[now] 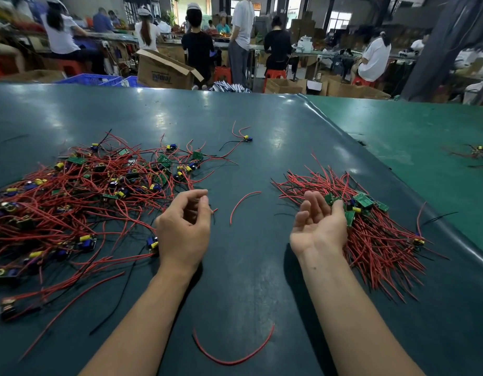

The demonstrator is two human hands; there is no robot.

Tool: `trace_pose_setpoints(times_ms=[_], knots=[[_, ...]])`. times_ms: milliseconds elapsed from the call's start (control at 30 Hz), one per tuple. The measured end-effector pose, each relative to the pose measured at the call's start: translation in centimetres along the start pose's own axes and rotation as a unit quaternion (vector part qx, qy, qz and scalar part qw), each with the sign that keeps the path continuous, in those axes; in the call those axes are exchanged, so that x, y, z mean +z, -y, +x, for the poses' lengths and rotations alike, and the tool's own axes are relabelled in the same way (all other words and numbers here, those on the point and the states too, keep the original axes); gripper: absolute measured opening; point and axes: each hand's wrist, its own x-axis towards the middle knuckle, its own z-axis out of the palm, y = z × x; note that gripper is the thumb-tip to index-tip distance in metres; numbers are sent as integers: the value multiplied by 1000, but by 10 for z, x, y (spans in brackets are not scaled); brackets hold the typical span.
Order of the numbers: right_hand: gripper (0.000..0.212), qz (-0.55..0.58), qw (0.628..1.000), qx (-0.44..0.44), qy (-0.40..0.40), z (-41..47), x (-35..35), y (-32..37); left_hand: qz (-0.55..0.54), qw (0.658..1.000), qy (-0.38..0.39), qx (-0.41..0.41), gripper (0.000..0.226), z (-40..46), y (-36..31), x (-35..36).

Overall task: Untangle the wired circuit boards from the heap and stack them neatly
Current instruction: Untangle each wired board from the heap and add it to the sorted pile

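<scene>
A tangled heap (80,196) of small green circuit boards with red and black wires covers the left of the dark green table. On the right lies a neater stack (376,229) of boards, wires fanned out toward me. My left hand (184,226) hovers at the heap's right edge with loosely curled fingers and holds nothing I can see. Turned palm up, my right hand (319,223) rests against the left side of the stack, fingers relaxed and touching the boards.
Loose red wires lie between my hands (243,203) and near the front edge (232,354). A single wired board (247,138) sits apart at the back. A lighter green mat (425,147) with another small bundle adjoins on the right. Workers and cardboard boxes fill the background.
</scene>
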Motion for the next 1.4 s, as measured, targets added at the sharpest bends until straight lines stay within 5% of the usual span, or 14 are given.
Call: trace_pose_setpoints(times_ms=[300,500,733,867,1000,1200,1400], knots=[[24,-34,979,183,84,-9,7,-11,5,999,32,-16,11,0,0,0],[12,76,979,173,70,7,-2,17,-7,999,26,-31,13,1,1,-1],[33,-8,952,275,138,6,-1,9,-3,999,28,-27,13,0,-1,0],[33,-75,936,289,185,3,0,10,95,986,79,116,12,-11,-7,-2],[32,-115,971,182,101,10,0,9,235,944,108,204,14,-19,-12,-2],[41,-175,947,184,196,4,3,7,513,854,66,-63,39,-6,-11,-22],[42,-243,936,164,193,-3,6,-7,450,886,77,-86,45,-10,-9,-26]])
